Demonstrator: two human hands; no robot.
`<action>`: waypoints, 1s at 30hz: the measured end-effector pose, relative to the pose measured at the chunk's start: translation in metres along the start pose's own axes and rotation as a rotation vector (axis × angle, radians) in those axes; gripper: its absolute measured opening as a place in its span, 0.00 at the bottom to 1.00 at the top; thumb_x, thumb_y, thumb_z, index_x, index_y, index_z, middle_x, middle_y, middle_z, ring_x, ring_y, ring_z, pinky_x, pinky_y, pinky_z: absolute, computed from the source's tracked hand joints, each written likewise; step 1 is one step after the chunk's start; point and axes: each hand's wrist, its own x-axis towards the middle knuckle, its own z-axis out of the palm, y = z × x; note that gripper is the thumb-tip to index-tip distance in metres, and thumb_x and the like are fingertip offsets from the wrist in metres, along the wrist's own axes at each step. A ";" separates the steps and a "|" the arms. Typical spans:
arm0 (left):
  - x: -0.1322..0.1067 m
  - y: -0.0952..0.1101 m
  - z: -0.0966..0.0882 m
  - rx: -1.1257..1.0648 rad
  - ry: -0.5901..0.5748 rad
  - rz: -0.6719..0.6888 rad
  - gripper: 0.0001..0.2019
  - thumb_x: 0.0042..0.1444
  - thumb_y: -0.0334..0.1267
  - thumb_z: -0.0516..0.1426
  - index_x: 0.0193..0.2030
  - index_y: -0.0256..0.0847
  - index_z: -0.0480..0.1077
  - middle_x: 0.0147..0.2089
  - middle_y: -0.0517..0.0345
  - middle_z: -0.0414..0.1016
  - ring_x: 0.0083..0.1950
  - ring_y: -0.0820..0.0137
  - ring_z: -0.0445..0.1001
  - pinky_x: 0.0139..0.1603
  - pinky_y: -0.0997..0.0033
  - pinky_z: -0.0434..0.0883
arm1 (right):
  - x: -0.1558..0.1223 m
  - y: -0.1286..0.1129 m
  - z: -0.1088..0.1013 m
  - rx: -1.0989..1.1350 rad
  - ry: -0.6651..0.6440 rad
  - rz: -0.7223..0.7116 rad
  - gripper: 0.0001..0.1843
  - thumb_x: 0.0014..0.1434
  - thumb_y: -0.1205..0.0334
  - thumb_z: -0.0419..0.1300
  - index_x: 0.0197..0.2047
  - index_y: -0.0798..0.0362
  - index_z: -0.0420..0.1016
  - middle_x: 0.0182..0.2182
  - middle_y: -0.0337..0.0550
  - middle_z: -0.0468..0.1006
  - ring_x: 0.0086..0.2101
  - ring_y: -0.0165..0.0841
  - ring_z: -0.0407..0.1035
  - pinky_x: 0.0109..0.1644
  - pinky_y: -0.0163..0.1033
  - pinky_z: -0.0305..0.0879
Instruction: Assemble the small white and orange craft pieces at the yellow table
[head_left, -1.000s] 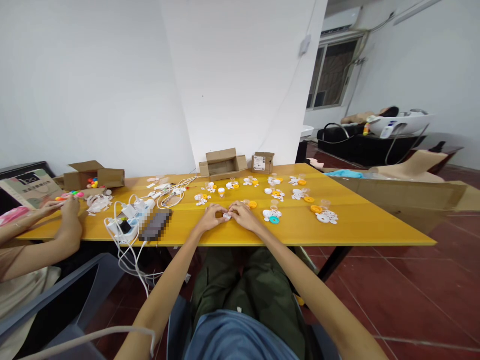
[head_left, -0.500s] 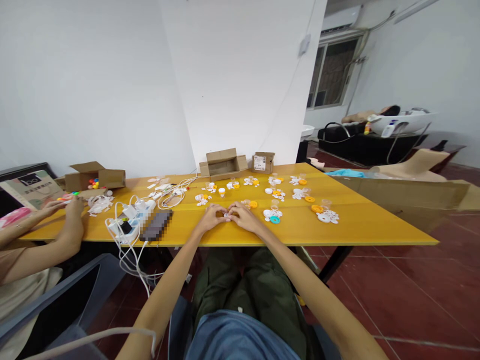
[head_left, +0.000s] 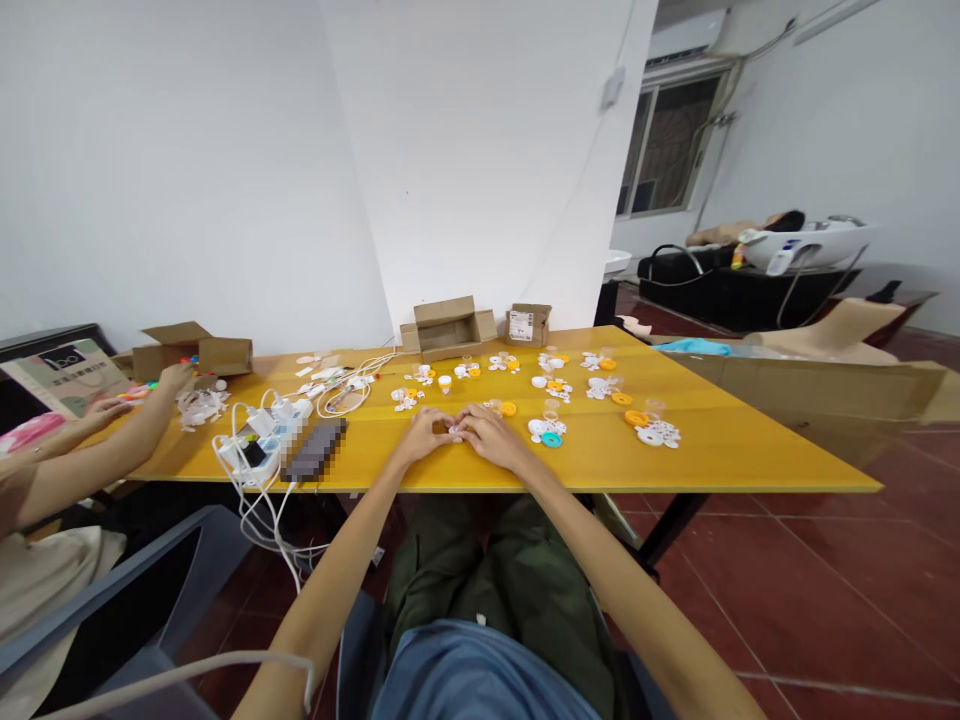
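Fingertips of both hands close in a narrow pinch on a small white piece [head_left: 454, 429], mostly hidden between them, so its shape cannot be told. It sits just in from the near edge of the yellow table [head_left: 750, 455], which runs below the wrists. Bare tabletop separates the left hand [head_left: 422, 434] from a dark, blurred-out object [head_left: 321, 445] and the white power strip [head_left: 300, 411] past it. On the other side, the right hand [head_left: 487, 434] has less room: a yellow ring [head_left: 508, 409] lies just beyond its knuckles and a teal ring [head_left: 551, 440] near its outer side. Ahead, a small white cup [head_left: 445, 384] stands beyond the fingertips, and an open carton [head_left: 450, 346] is against the wall. Both forearms reach forward and inward from the body, wrists over the table's edge, fingers curled and thumbs turned toward each other. Since half a second ago, the person's hands have hardly shifted; at far left, a co-worker's hand [head_left: 177, 379] has moved from the coloured pieces [head_left: 139, 392] on the table to the cardboard box [head_left: 229, 357].
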 end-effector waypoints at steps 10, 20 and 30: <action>0.000 0.001 -0.001 0.032 -0.021 -0.008 0.09 0.50 0.43 0.69 0.38 0.47 0.81 0.41 0.58 0.83 0.53 0.59 0.73 0.62 0.56 0.66 | 0.004 0.007 0.003 0.071 0.043 0.143 0.08 0.58 0.71 0.61 0.32 0.49 0.79 0.43 0.45 0.76 0.46 0.39 0.72 0.54 0.45 0.68; 0.000 0.002 -0.001 0.035 -0.029 0.001 0.09 0.51 0.43 0.69 0.39 0.46 0.81 0.42 0.57 0.82 0.53 0.59 0.73 0.62 0.56 0.66 | 0.007 0.008 0.002 0.143 0.025 0.207 0.06 0.57 0.67 0.63 0.29 0.49 0.78 0.43 0.44 0.76 0.47 0.38 0.72 0.55 0.47 0.67; -0.001 0.006 -0.003 0.036 -0.032 -0.007 0.09 0.52 0.44 0.68 0.40 0.47 0.81 0.42 0.57 0.82 0.53 0.58 0.73 0.62 0.56 0.66 | 0.008 0.010 0.005 0.145 0.031 0.214 0.06 0.56 0.70 0.63 0.30 0.49 0.78 0.42 0.43 0.75 0.46 0.38 0.72 0.55 0.46 0.67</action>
